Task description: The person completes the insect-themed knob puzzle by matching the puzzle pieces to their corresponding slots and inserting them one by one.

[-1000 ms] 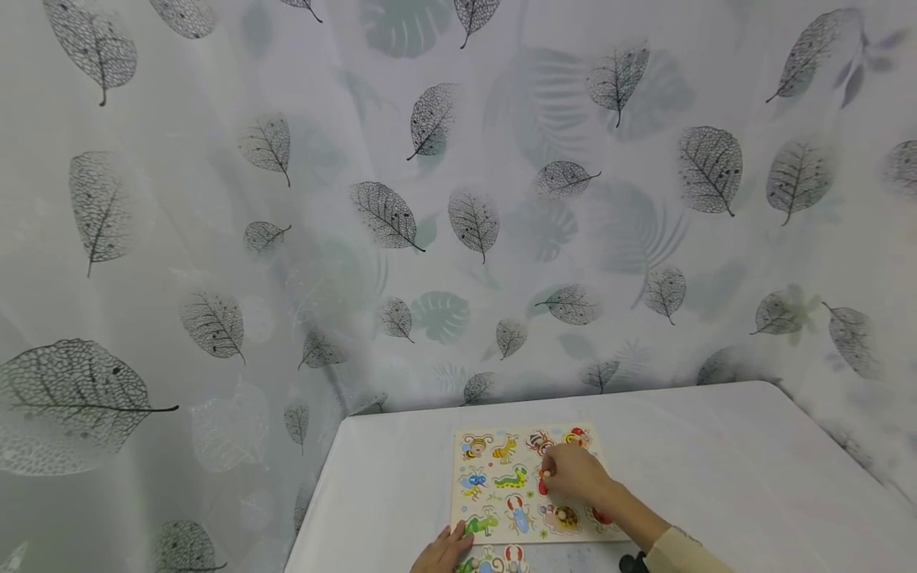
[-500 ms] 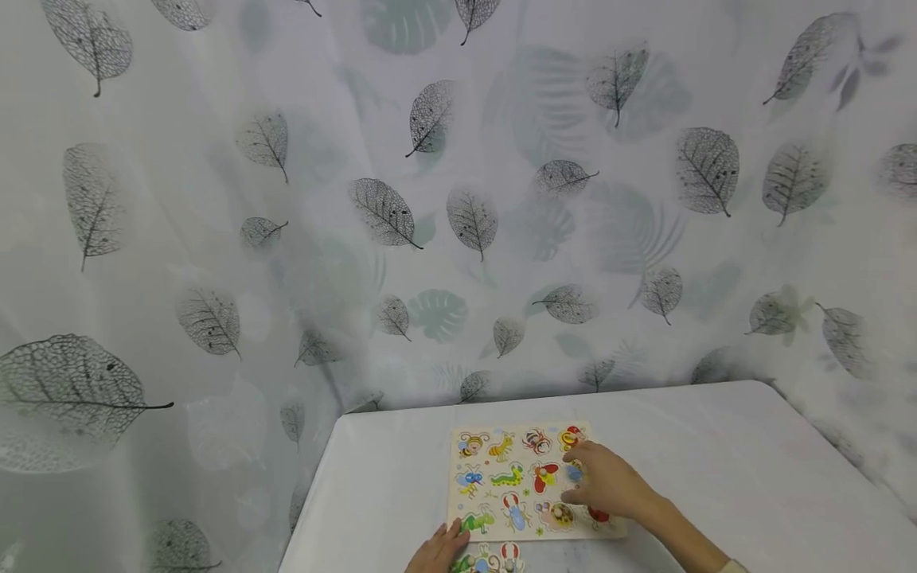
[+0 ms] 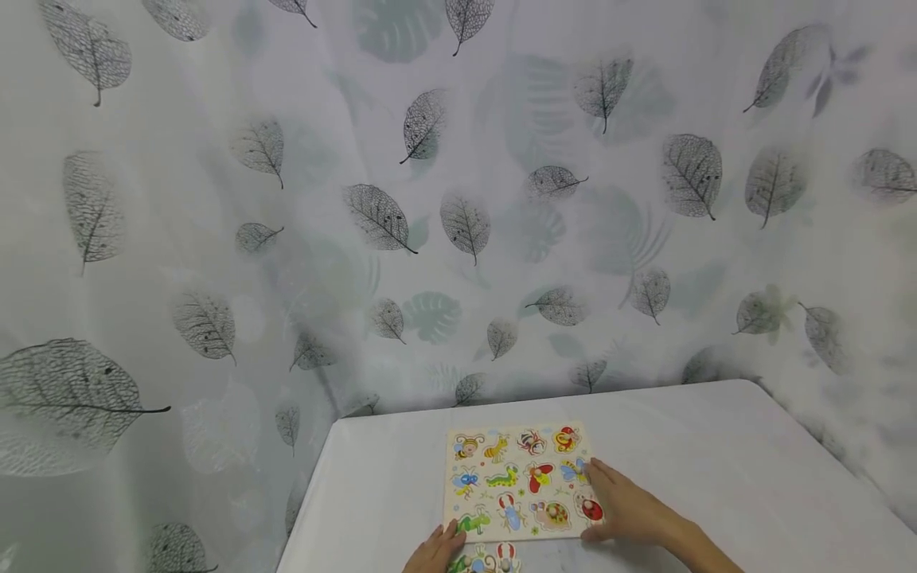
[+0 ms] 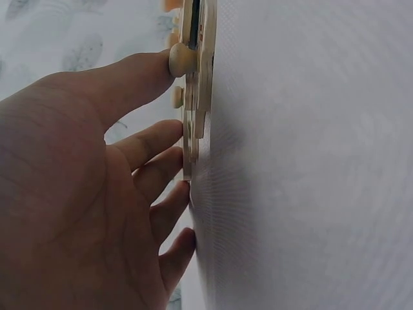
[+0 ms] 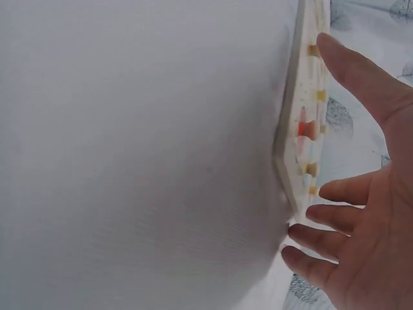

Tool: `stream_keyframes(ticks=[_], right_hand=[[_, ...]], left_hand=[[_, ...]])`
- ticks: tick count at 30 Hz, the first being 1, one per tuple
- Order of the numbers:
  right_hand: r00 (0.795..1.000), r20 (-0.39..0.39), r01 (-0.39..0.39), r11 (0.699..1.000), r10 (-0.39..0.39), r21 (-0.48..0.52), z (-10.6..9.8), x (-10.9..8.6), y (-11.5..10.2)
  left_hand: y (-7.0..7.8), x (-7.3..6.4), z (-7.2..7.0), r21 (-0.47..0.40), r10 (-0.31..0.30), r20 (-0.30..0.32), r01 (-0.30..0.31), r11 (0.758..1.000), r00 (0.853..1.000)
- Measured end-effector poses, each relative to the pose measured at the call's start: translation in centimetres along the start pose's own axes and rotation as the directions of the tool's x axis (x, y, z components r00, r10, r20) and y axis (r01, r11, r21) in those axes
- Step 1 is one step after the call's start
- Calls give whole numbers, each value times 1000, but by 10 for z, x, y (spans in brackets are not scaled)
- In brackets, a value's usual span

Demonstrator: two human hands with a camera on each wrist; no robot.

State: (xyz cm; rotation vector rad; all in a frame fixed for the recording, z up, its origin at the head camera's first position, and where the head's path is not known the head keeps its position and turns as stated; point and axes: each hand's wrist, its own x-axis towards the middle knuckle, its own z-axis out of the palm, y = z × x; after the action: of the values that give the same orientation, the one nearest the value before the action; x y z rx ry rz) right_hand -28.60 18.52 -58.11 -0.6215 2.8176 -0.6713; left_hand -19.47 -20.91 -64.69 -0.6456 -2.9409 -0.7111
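Observation:
A wooden knob puzzle board (image 3: 521, 535) with insect pieces lies on the table in the head view. My left hand (image 3: 435, 549) is at its lower left corner, fingers spread and fairly straight. In the left wrist view the thumb of this left hand (image 4: 97, 174) touches a round wooden knob (image 4: 182, 60). Along the board's right edge rests my right hand (image 3: 634, 513), thumb and fingers apart. The right wrist view has this right hand (image 5: 374, 213) beside the board's edge (image 5: 289, 129), holding nothing. A ladybug piece (image 3: 590, 508) sits next to it.
Below the board, partly cut off by the frame, are loose insect pieces, among them a red-clawed beetle (image 3: 507, 555). A white cloth covers the table (image 3: 702, 446). Behind it hangs a leaf-patterned curtain (image 3: 501, 239).
My right hand has let go of a red-winged insect piece, which now lies in the board's middle row, and moved right to the board's edge. The left hand has stayed at the corner.

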Motion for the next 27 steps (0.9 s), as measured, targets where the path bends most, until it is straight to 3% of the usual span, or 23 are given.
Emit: stream_keyframes(ticks=[7,12,19,24,27], right_hand=[[995,-59,75,997,-76,-22,11,-8,8],[993,-106,51,999,-52,-18,17,-8,16],[992,-122,34,999,-37,-23,19,-4,18],[992,-119,26,999,-31,-40,17,-6,17],[991,-127,41,998,-47,-49,17,-8,16]], left_hand=[[4,-1,-4,-22,-14,55,16,1000,998],[8,1,-10,-17,-60,93,62,998,994],[19,0,-14,4,-131,86,131,991,988],[31,2,-25,-38,-151,133,157,987,980],[40,4,-32,-38,-125,123,131,991,985]])
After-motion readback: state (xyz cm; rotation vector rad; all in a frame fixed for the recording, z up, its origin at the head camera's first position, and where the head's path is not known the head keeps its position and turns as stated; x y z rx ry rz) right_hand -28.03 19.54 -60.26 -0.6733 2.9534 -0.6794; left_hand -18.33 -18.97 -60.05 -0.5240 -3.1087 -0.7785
